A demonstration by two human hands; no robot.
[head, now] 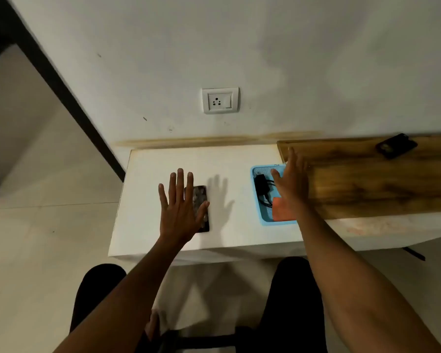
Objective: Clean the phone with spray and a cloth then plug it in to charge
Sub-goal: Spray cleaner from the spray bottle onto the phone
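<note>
A dark phone (199, 197) lies flat on the low white table (234, 240). My left hand (180, 207) hovers spread over its left side with straight fingers, the thumb across the phone's middle. To the right stands a blue mesh basket (256, 202) holding a black charger with cable (261, 187) and an orange cloth (281, 210). My right hand (289, 184) is held flat over the basket, fingers straight, covering most of it. No spray bottle can be seen.
A white wall socket with a switch (220, 100) sits on the wall above the table. A wooden shelf (372, 179) overlaps the table's right side, with a second dark phone (396, 146) on it. My knees are below the table's front edge.
</note>
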